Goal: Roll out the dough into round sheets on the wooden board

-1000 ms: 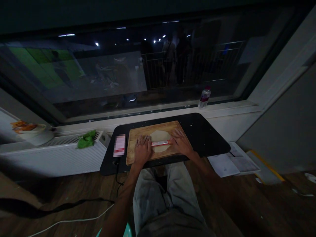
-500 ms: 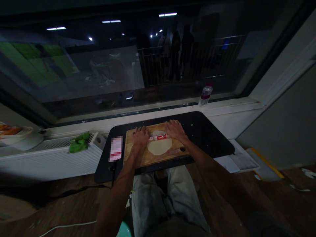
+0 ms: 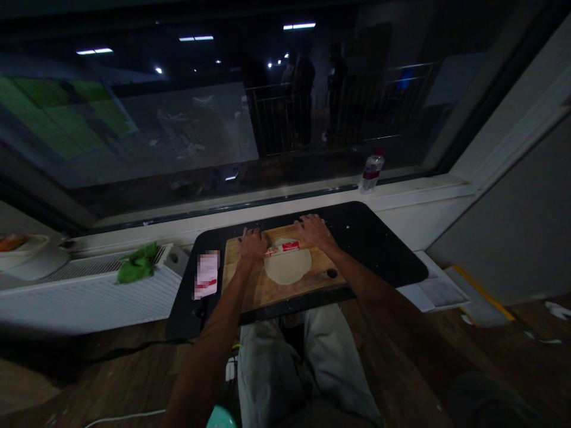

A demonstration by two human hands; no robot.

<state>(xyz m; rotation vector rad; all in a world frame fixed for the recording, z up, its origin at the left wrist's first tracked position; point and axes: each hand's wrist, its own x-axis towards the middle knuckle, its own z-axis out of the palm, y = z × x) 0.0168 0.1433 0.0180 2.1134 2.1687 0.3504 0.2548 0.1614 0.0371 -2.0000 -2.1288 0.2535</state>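
Observation:
A rolling pin point(image 3: 285, 248) with a red and white label lies across the far part of a flat, pale round of dough point(image 3: 288, 268). My left hand point(image 3: 253, 243) is on the pin's left end, covering it, and my right hand point(image 3: 314, 230) covers its right end. The fingers of both hands curve over the pin, though the grip underneath is hidden. Beneath the dough is a wooden cutting board point(image 3: 259, 292) with a dark hole near its right front corner. The board rests on a small black table point(image 3: 379, 252).
Left of the board lies a blurred pink-and-white packet or card point(image 3: 206, 274). A green cloth point(image 3: 137, 263) drapes over the radiator point(image 3: 111, 300). On the sill stands a plastic bottle point(image 3: 371, 171). Papers point(image 3: 439, 288) lie beyond the table's right end, and a large dark window point(image 3: 178, 131) is ahead.
Both hands and the pin have shifted slightly away from me over the dough. The pin's label has turned, now showing red with white lettering. My view has swung a little.

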